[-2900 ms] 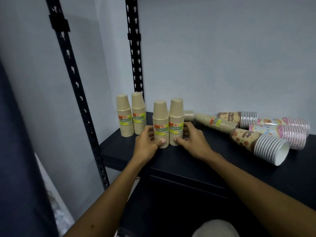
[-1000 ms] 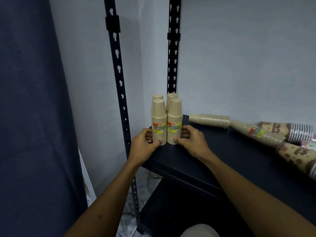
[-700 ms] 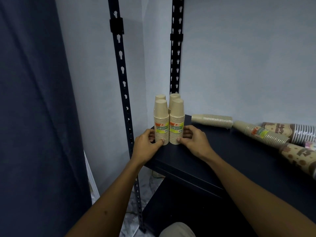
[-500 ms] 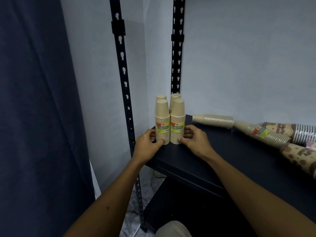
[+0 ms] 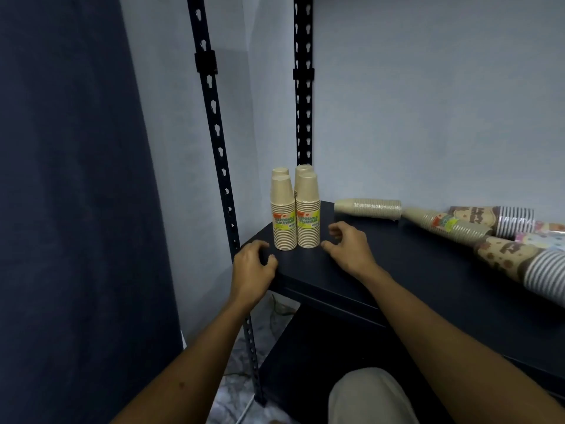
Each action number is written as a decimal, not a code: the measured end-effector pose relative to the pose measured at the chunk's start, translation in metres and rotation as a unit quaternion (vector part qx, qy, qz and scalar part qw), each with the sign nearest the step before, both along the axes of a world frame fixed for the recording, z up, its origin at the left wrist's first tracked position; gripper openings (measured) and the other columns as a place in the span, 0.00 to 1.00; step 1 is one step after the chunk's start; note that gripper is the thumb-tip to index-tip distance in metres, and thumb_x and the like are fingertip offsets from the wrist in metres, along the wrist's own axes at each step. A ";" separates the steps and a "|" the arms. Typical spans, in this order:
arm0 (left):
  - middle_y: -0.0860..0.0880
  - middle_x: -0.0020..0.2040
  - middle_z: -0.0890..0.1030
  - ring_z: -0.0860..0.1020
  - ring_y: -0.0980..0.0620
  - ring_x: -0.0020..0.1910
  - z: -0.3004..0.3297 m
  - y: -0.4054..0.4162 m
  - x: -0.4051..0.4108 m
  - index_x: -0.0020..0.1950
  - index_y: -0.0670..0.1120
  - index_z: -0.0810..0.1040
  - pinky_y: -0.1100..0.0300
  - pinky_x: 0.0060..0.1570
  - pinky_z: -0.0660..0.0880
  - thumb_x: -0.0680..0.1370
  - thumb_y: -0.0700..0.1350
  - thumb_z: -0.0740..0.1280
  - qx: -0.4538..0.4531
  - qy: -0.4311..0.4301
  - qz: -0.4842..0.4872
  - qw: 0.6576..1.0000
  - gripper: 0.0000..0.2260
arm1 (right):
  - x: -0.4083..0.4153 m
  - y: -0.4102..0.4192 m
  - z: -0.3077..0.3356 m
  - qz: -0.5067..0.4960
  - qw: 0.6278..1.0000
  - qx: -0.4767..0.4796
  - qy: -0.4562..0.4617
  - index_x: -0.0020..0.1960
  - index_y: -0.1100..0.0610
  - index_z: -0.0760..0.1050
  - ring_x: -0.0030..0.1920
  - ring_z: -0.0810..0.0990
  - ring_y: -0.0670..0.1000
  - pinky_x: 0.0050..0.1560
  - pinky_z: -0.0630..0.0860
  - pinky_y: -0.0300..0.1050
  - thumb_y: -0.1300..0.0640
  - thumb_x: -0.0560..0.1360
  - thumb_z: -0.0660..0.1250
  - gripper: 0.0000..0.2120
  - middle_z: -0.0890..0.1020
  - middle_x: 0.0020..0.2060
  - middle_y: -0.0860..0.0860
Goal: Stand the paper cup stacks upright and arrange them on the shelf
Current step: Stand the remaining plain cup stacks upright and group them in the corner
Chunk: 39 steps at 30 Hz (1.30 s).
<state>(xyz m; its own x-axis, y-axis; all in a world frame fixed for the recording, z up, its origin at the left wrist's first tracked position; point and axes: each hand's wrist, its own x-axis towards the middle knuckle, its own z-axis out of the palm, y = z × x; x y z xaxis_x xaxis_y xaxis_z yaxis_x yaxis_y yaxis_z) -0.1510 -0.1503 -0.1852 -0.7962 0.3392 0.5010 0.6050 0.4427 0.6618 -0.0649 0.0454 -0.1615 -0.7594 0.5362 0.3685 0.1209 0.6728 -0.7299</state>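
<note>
Four tan paper cup stacks with yellow-green labels (image 5: 296, 209) stand upright, long axes vertical and closed bottoms up, packed two by two in the far left corner of the dark flat shelf (image 5: 382, 270), at about ten o'clock from the hands. Both hands hold nothing: the left hand (image 5: 252, 270) rests at the shelf's front edge with fingers loosely curled, and the right hand (image 5: 348, 246) hovers just beside the group at its four o'clock, fingers relaxed and parted. This group looks settled. The next move, I judge, calls for reaching toward two o'clock, where a plain tan cup stack (image 5: 368, 208) lies on its side, axis running left-right, closed end pointing left, with a labelled tan stack (image 5: 446, 224) and brown patterned stacks (image 5: 519, 261) lying beyond it.
</note>
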 end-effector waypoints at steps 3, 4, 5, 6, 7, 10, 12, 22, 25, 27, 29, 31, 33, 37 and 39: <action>0.48 0.47 0.81 0.78 0.52 0.45 0.003 -0.002 0.011 0.48 0.42 0.80 0.62 0.44 0.72 0.75 0.41 0.66 -0.046 0.060 -0.032 0.997 0.06 | 0.015 -0.004 0.000 -0.011 0.999 0.024 -0.023 0.64 0.59 0.74 0.58 0.78 0.51 0.58 0.74 0.43 0.56 0.74 0.71 0.20 0.80 0.59 0.54; 0.48 0.46 0.80 0.78 0.52 0.44 0.004 -0.001 0.015 0.47 0.43 0.80 0.61 0.43 0.74 0.75 0.41 0.65 -0.062 0.078 -0.047 0.994 0.05 | 0.021 -0.006 0.000 -0.014 0.999 0.039 -0.034 0.63 0.59 0.75 0.57 0.78 0.51 0.57 0.75 0.43 0.55 0.74 0.70 0.18 0.80 0.57 0.54; 0.48 0.45 0.80 0.78 0.52 0.43 0.007 0.002 0.019 0.46 0.43 0.80 0.59 0.42 0.75 0.75 0.41 0.65 -0.076 0.093 -0.064 0.991 0.05 | 0.028 -0.009 0.000 -0.018 0.997 0.060 -0.049 0.62 0.58 0.76 0.56 0.79 0.52 0.56 0.75 0.44 0.55 0.75 0.69 0.17 0.81 0.56 0.54; 0.49 0.44 0.81 0.78 0.51 0.43 0.010 0.006 0.023 0.45 0.43 0.80 0.57 0.42 0.76 0.75 0.41 0.65 -0.088 0.105 -0.082 0.987 0.05 | 0.035 -0.011 0.000 -0.022 0.993 0.092 -0.065 0.60 0.58 0.76 0.54 0.79 0.53 0.54 0.76 0.46 0.54 0.75 0.67 0.15 0.81 0.54 0.54; 0.49 0.45 0.81 0.79 0.51 0.43 0.013 0.011 0.028 0.45 0.44 0.80 0.55 0.42 0.76 0.75 0.42 0.65 -0.101 0.113 -0.099 0.984 0.05 | 0.044 -0.012 0.000 -0.025 0.987 0.134 -0.085 0.59 0.58 0.77 0.53 0.79 0.54 0.52 0.77 0.47 0.53 0.76 0.66 0.14 0.81 0.53 0.54; 0.49 0.47 0.83 0.79 0.50 0.45 0.021 0.031 0.039 0.46 0.45 0.81 0.52 0.44 0.78 0.75 0.45 0.65 -0.159 0.114 -0.142 0.970 0.07 | 0.071 -0.011 0.000 -0.046 0.961 0.241 -0.131 0.53 0.57 0.77 0.50 0.77 0.56 0.45 0.76 0.50 0.51 0.78 0.61 0.12 0.80 0.50 0.54; 0.49 0.49 0.83 0.79 0.49 0.47 0.023 0.046 0.044 0.49 0.45 0.81 0.51 0.46 0.78 0.76 0.47 0.65 -0.195 0.106 -0.166 0.961 0.08 | 0.093 -0.001 0.000 -0.063 0.953 0.255 -0.148 0.49 0.57 0.76 0.49 0.76 0.56 0.42 0.74 0.48 0.49 0.78 0.60 0.12 0.79 0.48 0.54; 0.46 0.59 0.79 0.77 0.47 0.57 0.028 0.119 0.051 0.59 0.45 0.77 0.51 0.55 0.75 0.78 0.50 0.62 -0.260 0.084 -0.208 0.939 0.14 | 0.157 0.073 0.009 -0.157 0.931 0.264 -0.200 0.44 0.57 0.73 0.46 0.76 0.57 0.39 0.71 0.48 0.50 0.77 0.59 0.11 0.76 0.45 0.55; 0.46 0.59 0.79 0.76 0.47 0.57 0.029 0.136 0.048 0.60 0.45 0.77 0.51 0.55 0.74 0.78 0.51 0.62 -0.269 0.086 -0.211 0.936 0.15 | 0.153 0.090 0.008 -0.181 0.921 0.297 -0.174 0.46 0.60 0.74 0.45 0.76 0.59 0.39 0.74 0.50 0.54 0.76 0.61 0.10 0.76 0.46 0.57; 0.45 0.60 0.78 0.75 0.46 0.59 0.028 0.145 0.041 0.60 0.45 0.76 0.51 0.56 0.74 0.78 0.52 0.62 -0.272 0.084 -0.211 0.935 0.15 | 0.148 0.103 0.007 -0.200 0.912 0.317 -0.165 0.50 0.63 0.75 0.45 0.75 0.61 0.39 0.75 0.51 0.58 0.74 0.62 0.10 0.76 0.48 0.60; 0.45 0.59 0.78 0.75 0.46 0.59 0.026 0.154 0.033 0.59 0.45 0.76 0.49 0.56 0.74 0.77 0.53 0.62 -0.271 0.082 -0.207 0.937 0.15 | 0.143 0.115 0.007 -0.220 0.904 0.332 -0.155 0.48 0.65 0.74 0.45 0.74 0.61 0.40 0.73 0.51 0.62 0.71 0.64 0.08 0.76 0.46 0.61; 0.46 0.58 0.78 0.74 0.45 0.59 0.022 0.164 0.025 0.57 0.46 0.76 0.49 0.55 0.74 0.77 0.54 0.61 -0.261 0.083 -0.196 0.941 0.15 | 0.138 0.124 0.007 -0.233 0.892 0.356 -0.155 0.46 0.66 0.74 0.46 0.74 0.62 0.43 0.72 0.52 0.65 0.68 0.65 0.08 0.76 0.45 0.62; 0.45 0.59 0.77 0.73 0.45 0.60 0.020 0.176 0.018 0.58 0.45 0.75 0.50 0.55 0.74 0.76 0.54 0.61 -0.247 0.081 -0.181 0.949 0.16 | 0.135 0.134 0.008 -0.246 0.876 0.378 -0.170 0.49 0.66 0.74 0.49 0.75 0.64 0.49 0.73 0.56 0.65 0.65 0.67 0.13 0.77 0.47 0.63; 0.43 0.65 0.71 0.69 0.44 0.66 0.020 0.198 0.006 0.66 0.42 0.69 0.50 0.57 0.74 0.77 0.49 0.64 -0.198 0.122 -0.130 0.964 0.20 | 0.128 0.150 0.007 -0.270 0.860 0.374 -0.216 0.56 0.63 0.75 0.56 0.74 0.65 0.55 0.73 0.60 0.59 0.65 0.67 0.21 0.78 0.52 0.62; 0.41 0.68 0.66 0.65 0.42 0.69 0.020 0.208 -0.003 0.69 0.42 0.66 0.48 0.58 0.73 0.76 0.47 0.64 -0.183 0.134 -0.109 0.968 0.23 | 0.123 0.155 0.005 -0.276 0.859 0.364 -0.232 0.60 0.61 0.74 0.57 0.74 0.64 0.56 0.73 0.59 0.54 0.66 0.67 0.23 0.78 0.54 0.60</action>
